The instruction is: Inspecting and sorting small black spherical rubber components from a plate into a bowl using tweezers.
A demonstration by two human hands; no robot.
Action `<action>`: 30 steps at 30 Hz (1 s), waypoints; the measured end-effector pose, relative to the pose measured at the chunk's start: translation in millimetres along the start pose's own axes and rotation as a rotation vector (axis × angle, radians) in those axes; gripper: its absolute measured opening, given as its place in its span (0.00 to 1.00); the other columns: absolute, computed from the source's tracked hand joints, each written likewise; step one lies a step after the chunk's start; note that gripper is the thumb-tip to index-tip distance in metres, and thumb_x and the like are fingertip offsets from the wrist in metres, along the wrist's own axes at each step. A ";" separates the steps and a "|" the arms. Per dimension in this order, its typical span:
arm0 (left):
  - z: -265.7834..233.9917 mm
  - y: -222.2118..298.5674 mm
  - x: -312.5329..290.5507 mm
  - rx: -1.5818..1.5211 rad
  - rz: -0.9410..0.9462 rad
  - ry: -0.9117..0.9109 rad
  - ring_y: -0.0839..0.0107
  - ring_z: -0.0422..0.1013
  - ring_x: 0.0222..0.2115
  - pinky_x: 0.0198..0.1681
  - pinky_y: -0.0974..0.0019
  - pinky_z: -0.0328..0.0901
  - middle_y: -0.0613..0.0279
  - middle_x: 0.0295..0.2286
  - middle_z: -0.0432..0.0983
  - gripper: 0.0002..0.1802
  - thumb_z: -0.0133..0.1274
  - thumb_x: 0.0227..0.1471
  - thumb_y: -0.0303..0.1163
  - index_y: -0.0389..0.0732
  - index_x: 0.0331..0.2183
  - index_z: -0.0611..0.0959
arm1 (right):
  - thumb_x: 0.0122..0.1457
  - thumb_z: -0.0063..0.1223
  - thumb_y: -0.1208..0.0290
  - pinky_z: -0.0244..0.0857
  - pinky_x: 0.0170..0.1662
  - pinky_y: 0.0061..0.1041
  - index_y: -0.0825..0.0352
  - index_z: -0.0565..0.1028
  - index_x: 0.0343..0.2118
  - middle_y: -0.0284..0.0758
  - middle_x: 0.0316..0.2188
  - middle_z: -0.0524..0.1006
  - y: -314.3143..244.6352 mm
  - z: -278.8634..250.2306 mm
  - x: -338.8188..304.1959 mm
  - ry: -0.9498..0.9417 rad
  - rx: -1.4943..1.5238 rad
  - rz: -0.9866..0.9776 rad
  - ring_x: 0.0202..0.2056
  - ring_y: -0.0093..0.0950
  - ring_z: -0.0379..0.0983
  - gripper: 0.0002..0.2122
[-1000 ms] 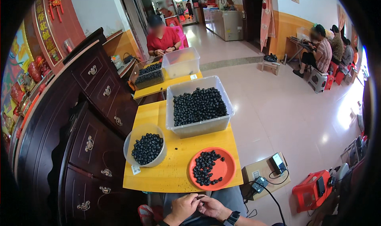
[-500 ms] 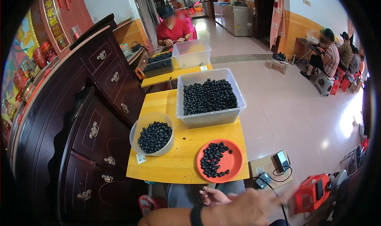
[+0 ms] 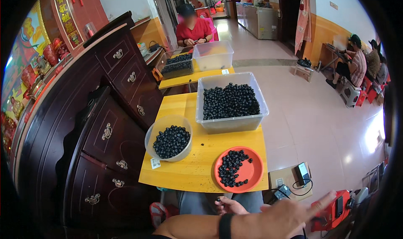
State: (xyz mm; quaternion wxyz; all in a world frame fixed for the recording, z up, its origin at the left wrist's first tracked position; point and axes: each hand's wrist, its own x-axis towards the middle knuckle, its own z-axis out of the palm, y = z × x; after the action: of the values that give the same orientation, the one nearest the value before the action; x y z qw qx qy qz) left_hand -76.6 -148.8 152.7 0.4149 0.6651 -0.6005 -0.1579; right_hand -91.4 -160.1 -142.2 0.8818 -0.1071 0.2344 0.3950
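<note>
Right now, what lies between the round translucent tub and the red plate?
In the head view: yellow tabletop, with one small dark piece and scattered dark crumbs.

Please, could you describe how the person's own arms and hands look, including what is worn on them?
The left hand and right hand are gloveless. The visible left forearm is bare, with a black band around its wrist. The right wrist is hidden.

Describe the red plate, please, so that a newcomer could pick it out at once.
Start from the nearer yellow table, right before the wearer's lap. At its near right corner, closer than the big rectangular box, sits the red plate. Dark round pieces crowd its left side; it is shallow and solid-coloured, while the box and the round tub are deep and translucent.
</note>
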 end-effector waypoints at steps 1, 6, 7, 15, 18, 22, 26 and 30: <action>0.1 -5.6 -1.4 0.048 -0.118 -0.023 0.49 0.78 0.32 0.33 0.55 0.74 0.33 0.43 0.75 0.38 0.53 0.50 0.30 0.40 0.63 0.65 | 0.66 0.52 0.66 0.62 0.31 0.22 0.65 0.75 0.35 0.30 0.29 0.77 -2.6 2.8 -3.3 -0.016 -0.031 0.010 0.27 0.21 0.67 0.07; 28.1 -8.7 -7.9 0.095 0.120 0.035 0.42 0.77 0.39 0.36 0.52 0.74 0.28 0.50 0.70 0.51 0.65 0.42 0.39 0.42 0.65 0.62 | 0.68 0.50 0.65 0.65 0.31 0.20 0.61 0.71 0.39 0.30 0.32 0.76 0.7 5.6 -1.0 -0.038 -0.050 -0.009 0.29 0.20 0.67 0.05; 42.6 -37.0 -22.8 0.064 0.009 0.079 0.49 0.77 0.32 0.31 0.53 0.72 0.39 0.37 0.73 0.48 0.62 0.47 0.40 0.40 0.65 0.59 | 0.68 0.50 0.66 0.65 0.32 0.20 0.60 0.72 0.40 0.30 0.34 0.76 -3.0 -1.7 -1.0 -0.122 -0.124 0.010 0.29 0.19 0.66 0.05; 38.3 -104.6 -158.4 0.199 -0.586 0.543 0.67 0.78 0.24 0.27 0.65 0.71 0.58 0.27 0.81 0.18 0.64 0.51 0.33 0.43 0.44 0.83 | 0.67 0.48 0.72 0.71 0.41 0.21 0.70 0.72 0.49 0.41 0.46 0.77 -6.3 13.1 -30.6 -0.141 -0.133 -0.105 0.37 0.22 0.75 0.11; 43.1 -111.6 -179.7 0.166 -0.687 0.565 0.70 0.77 0.22 0.26 0.68 0.70 0.60 0.25 0.81 0.16 0.65 0.50 0.32 0.43 0.42 0.84 | 0.68 0.48 0.71 0.70 0.36 0.15 0.69 0.72 0.49 0.36 0.43 0.78 -5.7 15.1 -17.6 -0.334 -0.127 -0.132 0.32 0.16 0.72 0.10; 59.1 -123.3 -187.5 0.189 -0.676 0.692 0.71 0.76 0.22 0.25 0.69 0.69 0.61 0.24 0.79 0.14 0.65 0.50 0.29 0.43 0.41 0.84 | 0.69 0.48 0.69 0.68 0.35 0.17 0.67 0.73 0.46 0.31 0.39 0.77 -0.1 16.5 -9.0 -0.247 -0.095 -0.097 0.30 0.16 0.70 0.09; 70.6 -132.2 -199.2 0.234 -0.666 0.803 0.69 0.77 0.22 0.25 0.69 0.69 0.59 0.25 0.79 0.14 0.66 0.47 0.25 0.40 0.39 0.85 | 0.69 0.48 0.68 0.66 0.33 0.18 0.65 0.74 0.40 0.29 0.33 0.76 5.3 16.2 -7.8 -0.210 -0.059 -0.146 0.28 0.16 0.70 0.07; 77.1 -133.2 -203.3 0.323 -0.620 0.875 0.67 0.78 0.23 0.26 0.68 0.71 0.58 0.25 0.79 0.14 0.67 0.45 0.22 0.37 0.37 0.85 | 0.68 0.50 0.68 0.66 0.32 0.19 0.63 0.73 0.38 0.29 0.31 0.76 8.6 15.5 -3.3 -0.125 -0.031 -0.157 0.28 0.17 0.70 0.05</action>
State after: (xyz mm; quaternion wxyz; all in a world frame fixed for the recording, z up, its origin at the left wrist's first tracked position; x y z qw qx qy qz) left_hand -88.7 3.5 -51.4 0.4524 0.8692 -0.1652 0.1121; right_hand -94.6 -150.7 -127.2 0.9212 -0.1140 0.1634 0.3342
